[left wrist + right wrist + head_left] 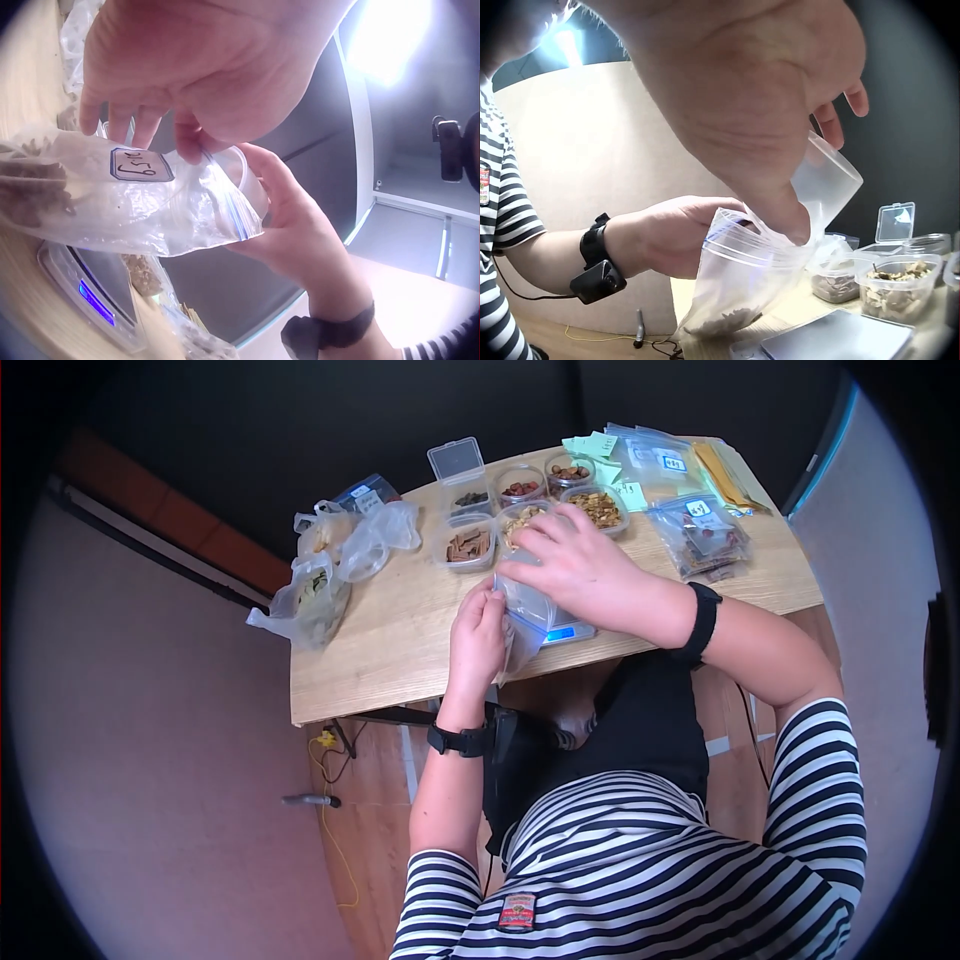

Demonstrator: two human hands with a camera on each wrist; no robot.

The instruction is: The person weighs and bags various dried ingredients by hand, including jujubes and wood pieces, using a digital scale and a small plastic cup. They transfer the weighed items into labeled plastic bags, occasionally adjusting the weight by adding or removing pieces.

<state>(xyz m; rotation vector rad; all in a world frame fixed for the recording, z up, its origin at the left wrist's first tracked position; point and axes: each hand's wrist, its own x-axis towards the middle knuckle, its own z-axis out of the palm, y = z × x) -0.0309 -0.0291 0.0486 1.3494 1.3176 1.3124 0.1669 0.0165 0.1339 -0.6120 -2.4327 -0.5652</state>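
Observation:
The left hand (476,638) pinches the rim of a clear zip bag (97,217), which bears a handwritten label (140,165). Brown pieces (724,321) lie in the bottom of the bag. A translucent plastic container (826,184) is gripped by the right hand (585,570) and tilted at the bag's mouth; in the left wrist view its round edge shows between the two hands. Whether anything remains inside it cannot be seen. Partly under the hands stands a scale (568,633) with a lit blue display (97,301).
Behind the hands stand several clear tubs of dried pieces, among them one of brown strips (467,545) and an open-lidded box (468,498). Plastic bags (312,600) lie at the left. Labelled zip bags (700,538) and green notes (592,445) lie at the right.

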